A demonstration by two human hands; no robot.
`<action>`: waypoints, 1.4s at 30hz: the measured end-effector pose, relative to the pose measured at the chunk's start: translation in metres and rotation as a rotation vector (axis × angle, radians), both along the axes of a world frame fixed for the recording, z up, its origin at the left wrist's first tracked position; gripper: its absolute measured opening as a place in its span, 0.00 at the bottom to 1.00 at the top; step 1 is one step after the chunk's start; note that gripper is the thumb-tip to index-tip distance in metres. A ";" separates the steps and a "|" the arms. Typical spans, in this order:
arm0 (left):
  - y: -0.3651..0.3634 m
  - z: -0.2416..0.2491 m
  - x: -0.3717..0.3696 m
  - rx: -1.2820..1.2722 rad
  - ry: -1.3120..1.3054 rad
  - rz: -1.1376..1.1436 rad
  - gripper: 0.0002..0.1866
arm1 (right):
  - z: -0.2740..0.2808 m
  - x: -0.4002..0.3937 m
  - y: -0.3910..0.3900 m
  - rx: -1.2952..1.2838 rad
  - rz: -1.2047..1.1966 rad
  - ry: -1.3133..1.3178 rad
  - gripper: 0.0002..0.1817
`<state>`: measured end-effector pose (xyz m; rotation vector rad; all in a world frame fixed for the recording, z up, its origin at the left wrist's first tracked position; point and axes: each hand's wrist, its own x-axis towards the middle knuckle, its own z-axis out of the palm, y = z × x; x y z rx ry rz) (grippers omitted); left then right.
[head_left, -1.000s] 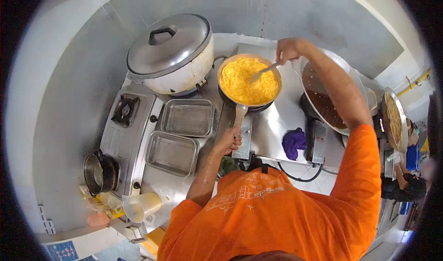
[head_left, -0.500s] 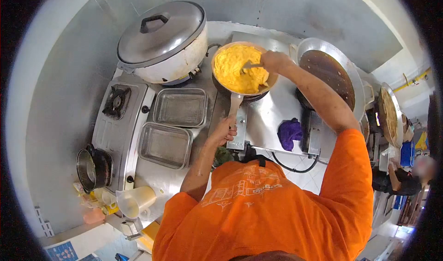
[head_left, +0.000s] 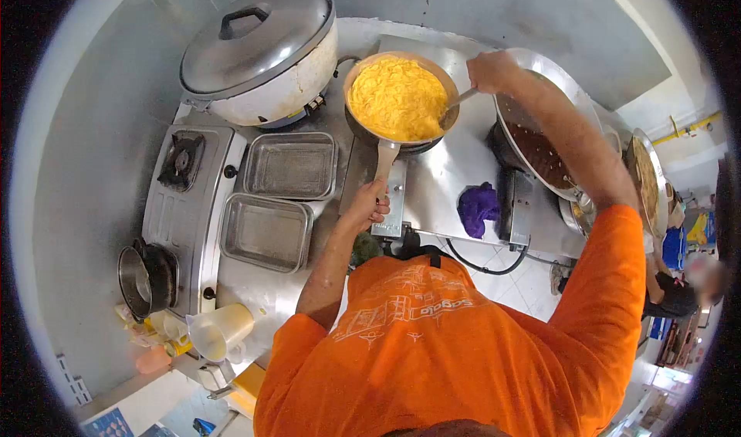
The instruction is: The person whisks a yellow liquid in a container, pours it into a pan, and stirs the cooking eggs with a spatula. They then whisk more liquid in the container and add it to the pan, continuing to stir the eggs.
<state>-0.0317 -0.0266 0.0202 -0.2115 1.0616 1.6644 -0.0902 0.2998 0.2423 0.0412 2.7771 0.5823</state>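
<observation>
My left hand (head_left: pixel 372 207) is wrapped round the pale handle of a frying pan (head_left: pixel 387 159) on a burner. Yellow scrambled egg (head_left: pixel 395 97) fills the pan, its surface soft and ridged. In my right hand (head_left: pixel 492 72), up beyond the pan's right side, is the handle of a spatula (head_left: pixel 464 96). The spatula slants down over the rim, and its lower end sits at the right edge of the egg. Beyond my right forearm stands a wide metal pan (head_left: pixel 505 120) of dark brown liquid, partly hidden by the arm.
A large lidded rice cooker (head_left: pixel 301 86) stands at the back left. Two glass dishes (head_left: pixel 266 232) lie beside a small gas stove (head_left: pixel 174 213) with a dark pot (head_left: pixel 147 279). A purple cloth (head_left: pixel 479 209) rests on the steel counter. At far right is another person (head_left: pixel 671 294).
My right hand has moved right, bringing the spatula from the middle of the egg to the pan's right edge. The egg lies more evenly. My left hand keeps its hold on the handle.
</observation>
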 end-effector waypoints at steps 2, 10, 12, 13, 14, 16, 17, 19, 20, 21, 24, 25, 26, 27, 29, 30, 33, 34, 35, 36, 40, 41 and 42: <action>0.000 0.001 0.002 0.001 0.020 0.004 0.17 | -0.030 -0.007 0.010 0.070 0.014 0.108 0.10; -0.001 0.001 0.001 0.004 0.007 0.008 0.17 | -0.040 -0.031 -0.050 0.182 0.344 0.155 0.08; 0.000 -0.001 0.003 0.002 0.012 0.008 0.17 | -0.035 -0.026 -0.052 0.184 0.384 0.133 0.09; 0.001 -0.004 0.003 -0.004 0.010 0.017 0.17 | -0.028 -0.022 -0.054 0.186 0.406 0.124 0.09; 0.001 -0.007 0.001 -0.010 0.008 0.026 0.17 | -0.020 -0.019 -0.055 0.194 0.383 0.104 0.09; 0.000 -0.004 0.001 0.004 0.013 0.013 0.18 | -0.003 -0.008 -0.053 0.207 0.342 0.055 0.09; 0.000 -0.003 0.001 0.010 0.013 0.008 0.18 | 0.008 -0.001 -0.050 0.127 0.289 0.068 0.10; 0.000 -0.002 0.001 0.018 0.020 0.010 0.18 | 0.028 0.014 -0.036 -0.031 0.185 0.093 0.11; 0.000 -0.003 0.002 0.019 0.024 0.010 0.18 | 0.027 0.019 -0.021 -0.074 0.189 0.073 0.11; 0.000 -0.004 0.001 0.020 0.026 0.007 0.18 | 0.031 0.026 -0.010 -0.116 0.191 0.057 0.12; 0.001 -0.006 0.000 0.018 0.029 0.002 0.19 | 0.034 0.036 -0.014 -0.173 0.050 -0.196 0.13; 0.001 -0.005 0.001 0.015 0.024 0.006 0.19 | 0.036 0.040 -0.022 -0.180 -0.021 -0.314 0.14; 0.001 -0.004 0.002 0.010 0.017 0.009 0.19 | 0.008 0.040 -0.012 -0.251 -0.024 -0.269 0.13; 0.001 -0.005 0.001 0.025 0.014 0.006 0.19 | -0.026 0.040 -0.002 -0.321 -0.024 -0.223 0.12; 0.001 -0.009 0.001 0.053 0.008 -0.001 0.19 | -0.043 0.043 -0.032 -0.294 -0.117 -0.164 0.13; 0.001 -0.007 -0.001 0.051 0.017 -0.001 0.19 | -0.051 0.040 -0.046 -0.278 -0.160 -0.133 0.14; 0.000 -0.001 0.002 0.045 0.012 -0.007 0.19 | -0.081 0.012 -0.047 -0.266 -0.207 -0.069 0.14; 0.000 -0.002 0.001 0.054 0.005 -0.009 0.19 | -0.083 0.001 -0.048 -0.265 -0.181 -0.050 0.14; 0.000 -0.004 0.001 0.063 -0.004 -0.012 0.18 | -0.085 -0.010 -0.050 -0.263 -0.157 -0.032 0.14; 0.000 -0.002 0.000 0.056 0.002 -0.009 0.18 | -0.086 -0.020 -0.051 -0.262 -0.134 -0.013 0.14; 0.000 0.002 0.003 0.043 0.023 0.005 0.18 | -0.080 -0.050 -0.045 -0.246 -0.008 0.159 0.10; -0.001 0.001 0.003 0.044 0.026 0.012 0.18 | -0.068 -0.060 -0.036 -0.185 0.046 0.136 0.12; -0.001 -0.002 0.001 0.050 0.038 0.000 0.18 | -0.054 -0.066 -0.028 -0.122 0.104 0.113 0.14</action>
